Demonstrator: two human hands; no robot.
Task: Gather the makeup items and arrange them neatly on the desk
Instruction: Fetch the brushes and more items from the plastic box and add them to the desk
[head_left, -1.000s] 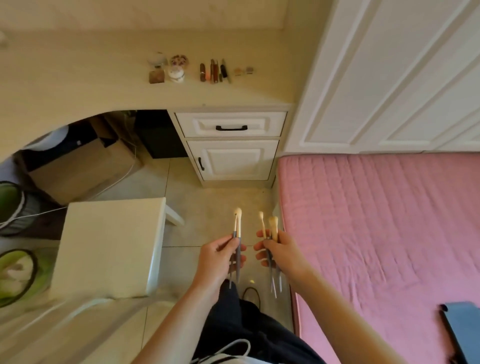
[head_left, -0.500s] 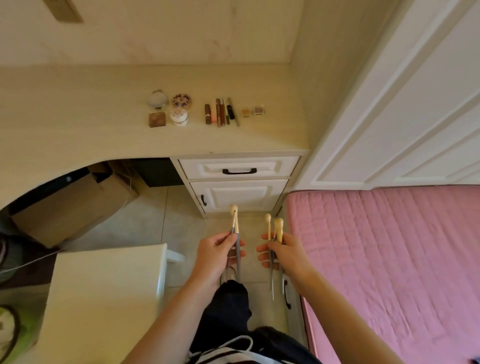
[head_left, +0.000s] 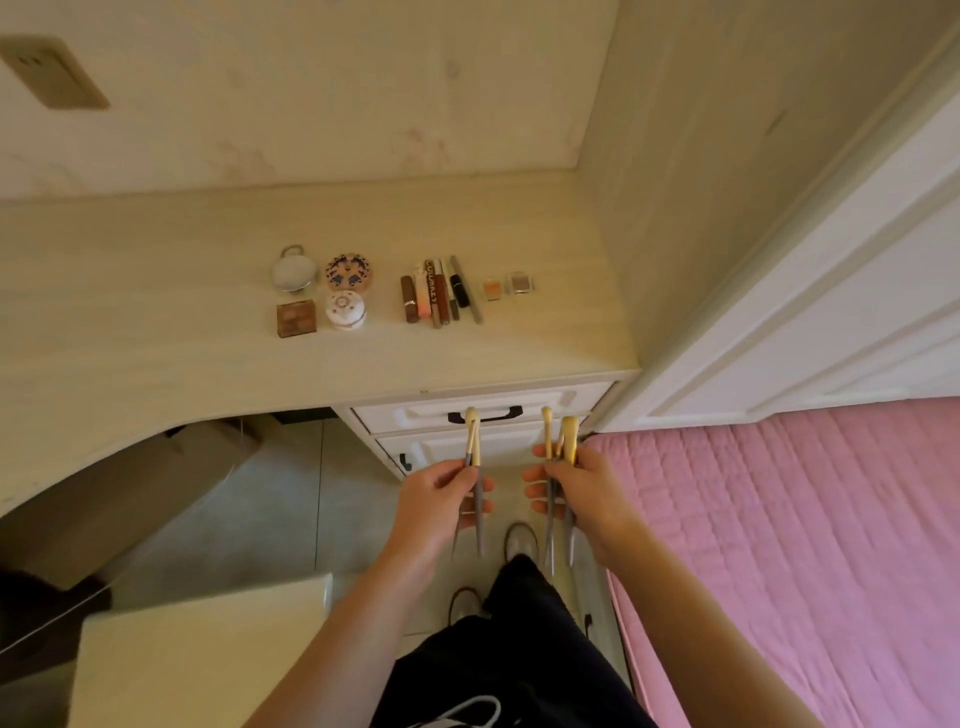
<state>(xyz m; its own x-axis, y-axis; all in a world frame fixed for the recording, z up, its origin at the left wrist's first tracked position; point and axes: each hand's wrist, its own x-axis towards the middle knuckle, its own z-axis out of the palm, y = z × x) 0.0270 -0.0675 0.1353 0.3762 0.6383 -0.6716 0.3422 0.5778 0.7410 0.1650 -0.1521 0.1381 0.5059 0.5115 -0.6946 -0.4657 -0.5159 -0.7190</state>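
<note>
The only lettering in view ran lengthwise down a brown tube (head_left: 430, 285) lying in the row of sticks on the desk (head_left: 156, 322). It was a line of pale capital letters, too small and blurred to be read as a word. Nothing legible showed on the round compacts (head_left: 349, 271), the little jar (head_left: 345, 310), the brushes (head_left: 472, 439) or the drawers (head_left: 519, 399).

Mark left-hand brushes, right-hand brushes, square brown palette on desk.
left-hand brushes (head_left: 472, 441), head view, on the pale upper section.
right-hand brushes (head_left: 570, 439), head view, on the widest brush's pale end.
square brown palette (head_left: 296, 317), head view, on its top face centre.
</note>
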